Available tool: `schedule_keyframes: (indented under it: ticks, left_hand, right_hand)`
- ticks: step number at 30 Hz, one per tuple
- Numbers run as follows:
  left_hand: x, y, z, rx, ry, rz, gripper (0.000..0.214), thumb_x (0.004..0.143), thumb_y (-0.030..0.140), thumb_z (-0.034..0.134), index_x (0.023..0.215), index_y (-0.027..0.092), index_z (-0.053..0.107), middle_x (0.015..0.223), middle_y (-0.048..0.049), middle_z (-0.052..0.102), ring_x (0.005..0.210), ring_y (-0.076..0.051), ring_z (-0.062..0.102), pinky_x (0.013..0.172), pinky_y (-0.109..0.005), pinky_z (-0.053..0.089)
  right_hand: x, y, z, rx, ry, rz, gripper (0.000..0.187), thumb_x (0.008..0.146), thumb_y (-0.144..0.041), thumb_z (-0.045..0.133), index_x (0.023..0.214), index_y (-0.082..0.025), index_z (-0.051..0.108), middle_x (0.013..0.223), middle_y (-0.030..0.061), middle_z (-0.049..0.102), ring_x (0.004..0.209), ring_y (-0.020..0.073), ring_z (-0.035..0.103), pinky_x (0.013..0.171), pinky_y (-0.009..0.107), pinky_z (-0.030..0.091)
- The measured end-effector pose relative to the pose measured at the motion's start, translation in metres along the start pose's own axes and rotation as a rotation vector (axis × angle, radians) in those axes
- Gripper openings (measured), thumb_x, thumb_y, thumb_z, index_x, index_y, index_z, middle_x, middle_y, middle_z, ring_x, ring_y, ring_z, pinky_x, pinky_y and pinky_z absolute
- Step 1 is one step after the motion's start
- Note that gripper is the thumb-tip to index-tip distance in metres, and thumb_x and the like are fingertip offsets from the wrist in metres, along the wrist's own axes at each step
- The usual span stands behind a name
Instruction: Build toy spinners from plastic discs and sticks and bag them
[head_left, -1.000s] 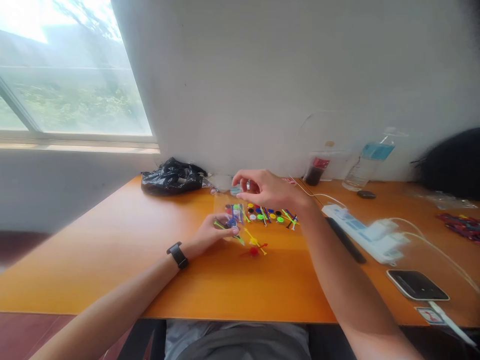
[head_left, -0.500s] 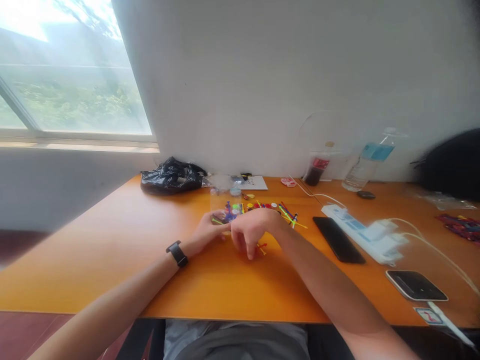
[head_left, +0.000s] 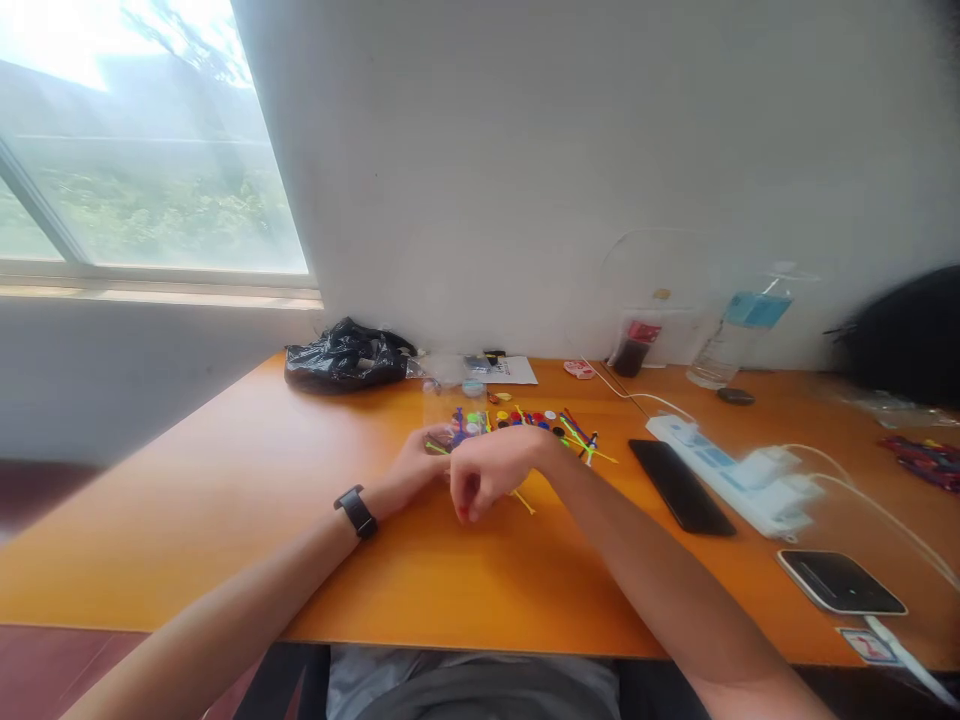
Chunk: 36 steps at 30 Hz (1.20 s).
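Note:
My left hand (head_left: 418,462), wearing a black watch (head_left: 355,511), curls around the near left side of a clear plastic bag (head_left: 436,405) of small coloured pieces. Its fingertips are partly hidden behind my right hand. My right hand (head_left: 495,465) is bent down over the table just to the right, with its fingers pinched. A bit of red (head_left: 464,514) shows at the fingertips, seemingly a small red arrow-shaped plastic piece. A thin yellow arrow-shaped piece (head_left: 524,502) lies beside that hand. Behind it are several coloured discs (head_left: 538,417) and arrow-shaped sticks (head_left: 581,437).
A black plastic bag (head_left: 349,358) and white paper (head_left: 513,370) lie toward the wall. At right are a black phone (head_left: 680,487), a white power strip (head_left: 724,475) with cables, a second device (head_left: 841,582), a cola bottle (head_left: 637,347) and a water bottle (head_left: 735,335).
My right hand has shifted slightly left and turned, its fingers now pinched. The red arrow-shaped piece no longer lies beside the yellow one; red shows at the fingertips. My left hand stays put.

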<state>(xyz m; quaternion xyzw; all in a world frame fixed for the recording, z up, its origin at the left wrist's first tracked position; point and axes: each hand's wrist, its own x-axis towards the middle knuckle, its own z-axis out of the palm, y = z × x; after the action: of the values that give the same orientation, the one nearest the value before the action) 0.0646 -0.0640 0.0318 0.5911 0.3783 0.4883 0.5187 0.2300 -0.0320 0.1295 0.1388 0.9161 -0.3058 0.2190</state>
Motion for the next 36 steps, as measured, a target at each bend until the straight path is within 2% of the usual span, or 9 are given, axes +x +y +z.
schedule_keyframes:
  ticks: [3,6,10,12,14,17,23,32,36]
  left_hand:
    - [-0.002,0.005,0.001,0.018,-0.068,-0.01,0.031,0.069,0.034,0.091,0.087,0.013,0.075,0.084,-0.0063,0.075,0.078,-0.019,0.067,0.068,-0.026,0.052]
    - [-0.005,0.01,0.004,0.032,-0.108,-0.064,0.034,0.074,0.04,0.089,0.091,0.013,0.077,0.087,-0.0085,0.076,0.079,-0.02,0.069,0.068,-0.028,0.054]
    - [-0.007,0.011,0.007,0.019,-0.14,-0.113,0.038,0.073,0.044,0.09,0.089,0.014,0.074,0.084,-0.0062,0.074,0.071,-0.016,0.066,0.067,-0.025,0.051]
    - [-0.007,0.01,0.008,0.019,-0.156,-0.105,0.038,0.073,0.044,0.091,0.087,0.014,0.073,0.084,-0.006,0.073,0.072,-0.015,0.066,0.066,-0.025,0.05]
    - [-0.007,0.009,0.008,0.022,-0.153,-0.096,0.038,0.073,0.044,0.091,0.087,0.014,0.073,0.085,-0.006,0.073,0.072,-0.015,0.066,0.066,-0.024,0.049]
    - [-0.007,0.009,0.008,0.016,-0.141,-0.096,0.04,0.072,0.045,0.091,0.089,0.014,0.073,0.084,-0.0056,0.072,0.072,-0.016,0.065,0.066,-0.025,0.049]
    - [-0.008,0.011,0.009,0.029,-0.137,-0.095,0.041,0.071,0.045,0.092,0.09,0.014,0.075,0.085,-0.0054,0.072,0.072,-0.015,0.064,0.067,-0.025,0.049]
    - [-0.009,0.011,0.009,0.029,-0.128,-0.078,0.043,0.07,0.045,0.092,0.093,0.014,0.075,0.09,-0.007,0.073,0.079,-0.018,0.066,0.069,-0.027,0.052]
    - [-0.009,0.012,0.009,0.054,-0.125,-0.07,0.04,0.073,0.044,0.091,0.092,0.013,0.075,0.089,-0.0072,0.073,0.08,-0.018,0.066,0.072,-0.027,0.052]
  right_hand:
    - [-0.022,-0.011,-0.009,0.181,0.176,-0.192,0.027,0.091,-0.029,0.072,0.11,-0.012,0.081,0.086,0.0041,0.077,0.071,0.0117,0.064,0.065,0.021,0.047]
    - [-0.047,-0.021,-0.016,0.403,0.497,-0.308,0.033,0.095,-0.036,0.071,0.117,-0.013,0.078,0.087,0.0052,0.076,0.072,0.0126,0.064,0.069,0.024,0.051]
    - [-0.073,-0.025,-0.022,0.513,0.986,-0.319,0.035,0.095,-0.04,0.073,0.121,-0.017,0.077,0.095,0.0063,0.074,0.08,0.0144,0.063,0.071,0.027,0.052]
    - [-0.079,-0.023,-0.025,0.502,1.145,-0.292,0.032,0.096,-0.04,0.071,0.119,-0.019,0.078,0.094,0.0054,0.071,0.077,0.0134,0.059,0.07,0.028,0.051]
    - [-0.082,-0.019,-0.028,0.475,1.24,-0.272,0.029,0.097,-0.04,0.069,0.116,-0.021,0.079,0.099,0.0054,0.069,0.074,0.0121,0.056,0.069,0.028,0.051]
    - [-0.079,-0.013,-0.03,0.43,1.299,-0.245,0.027,0.096,-0.04,0.069,0.114,-0.023,0.08,0.107,0.0056,0.065,0.07,0.01,0.053,0.066,0.028,0.051]
    - [-0.064,0.002,-0.029,0.348,1.36,-0.159,0.035,0.092,-0.037,0.071,0.121,-0.019,0.076,0.093,0.0042,0.068,0.072,0.0124,0.057,0.067,0.027,0.05]
    - [-0.064,0.0,-0.025,0.011,1.161,0.082,0.024,0.091,-0.027,0.062,0.098,-0.015,0.081,0.081,0.0048,0.073,0.072,0.0154,0.06,0.067,0.027,0.043]
    - [-0.063,-0.006,-0.025,-0.055,1.136,0.141,0.017,0.089,-0.023,0.061,0.092,-0.017,0.077,0.084,0.0043,0.074,0.076,0.0154,0.061,0.069,0.026,0.042]
